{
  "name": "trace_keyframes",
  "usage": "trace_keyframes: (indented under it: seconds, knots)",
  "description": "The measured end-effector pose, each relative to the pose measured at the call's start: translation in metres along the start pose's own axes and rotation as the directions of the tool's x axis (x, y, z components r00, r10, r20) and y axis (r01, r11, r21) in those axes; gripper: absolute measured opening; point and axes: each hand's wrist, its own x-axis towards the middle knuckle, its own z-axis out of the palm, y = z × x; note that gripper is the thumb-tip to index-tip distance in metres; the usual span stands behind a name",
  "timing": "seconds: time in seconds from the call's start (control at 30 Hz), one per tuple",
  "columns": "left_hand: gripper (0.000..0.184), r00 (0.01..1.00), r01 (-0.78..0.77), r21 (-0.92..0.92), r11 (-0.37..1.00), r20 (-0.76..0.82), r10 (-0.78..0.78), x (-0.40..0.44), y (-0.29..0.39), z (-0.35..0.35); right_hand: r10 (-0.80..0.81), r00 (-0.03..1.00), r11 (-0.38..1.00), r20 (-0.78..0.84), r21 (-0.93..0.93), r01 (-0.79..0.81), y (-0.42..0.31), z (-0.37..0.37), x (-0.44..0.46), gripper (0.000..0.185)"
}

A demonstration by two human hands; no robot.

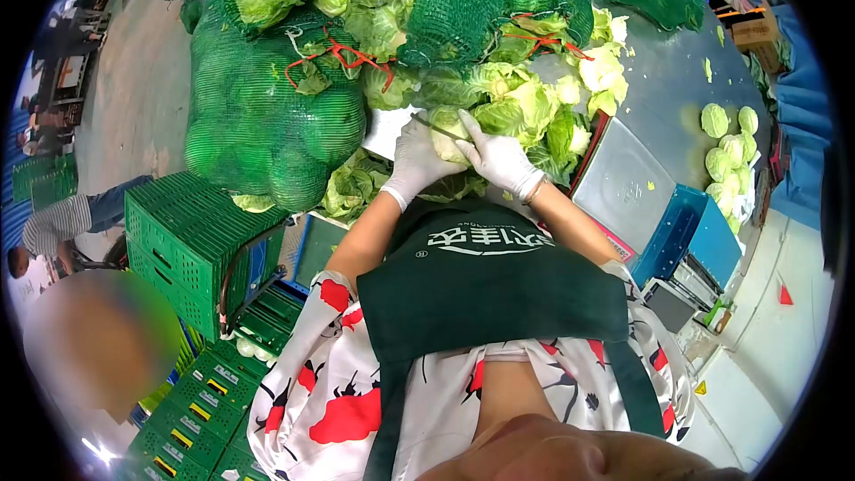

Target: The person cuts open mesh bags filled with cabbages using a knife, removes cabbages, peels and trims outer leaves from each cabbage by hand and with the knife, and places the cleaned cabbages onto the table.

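Both of my hands wear white gloves and meet at a pale green cabbage (pixel 446 132) in front of my apron. My left hand (pixel 420 160) is closed around the cabbage's left and near side. From the right, my right hand (pixel 499 160) closes thumb and fingers on the near end of a thin dark strip that looks like a knife (pixel 431 124). Its blade lies across the cabbage, and its handle is hidden in the glove. Loose cabbage heads and leaves (pixel 525 111) lie just beyond my hands.
Green mesh sacks of cabbages (pixel 267 116) stand at the left and far side. A flat metal scale (pixel 623 174) and a blue box (pixel 690 232) are at right. Trimmed cabbages (pixel 732 156) are piled far right. Green crates (pixel 191 240) and other people (pixel 58 223) are at left.
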Motion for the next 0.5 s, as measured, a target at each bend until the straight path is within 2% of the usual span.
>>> trace_keyframes:
  seconds: [0.07, 0.17, 0.27, 0.4, 0.47, 0.5]
  knots:
    - [0.102, 1.0, 0.031, 0.044, 0.999, -0.006, -0.03, 0.002, 0.002, 0.0, 0.03, 0.998, 0.999, 0.048, -0.023, -0.029, -0.003, -0.003, 0.003, 0.06]
    - [0.102, 0.996, 0.086, 0.107, 0.99, 0.005, -0.087, 0.006, 0.001, 0.006, -0.032, 0.989, 0.997, -0.142, -0.07, 0.023, -0.005, 0.009, 0.004, 0.057]
    - [0.104, 0.992, 0.117, 0.134, 0.984, 0.027, -0.121, 0.013, 0.002, 0.006, 0.06, 0.99, 0.984, -0.127, -0.158, -0.08, -0.012, 0.011, 0.011, 0.054]
    - [0.103, 0.995, 0.098, 0.154, 0.983, -0.009, -0.097, 0.019, 0.009, 0.006, 0.056, 0.972, 0.986, -0.23, -0.141, -0.09, -0.01, 0.009, 0.019, 0.046]
    - [0.106, 0.988, 0.134, 0.147, 0.98, 0.063, -0.144, 0.025, 0.011, 0.0, 0.04, 0.975, 0.987, -0.219, -0.145, -0.073, -0.005, 0.003, 0.025, 0.042]
    - [0.108, 0.981, 0.15, 0.144, 0.978, 0.1, -0.166, 0.026, 0.015, -0.004, 0.02, 0.98, 0.977, -0.2, -0.205, -0.061, 0.007, 0.003, 0.03, 0.039]
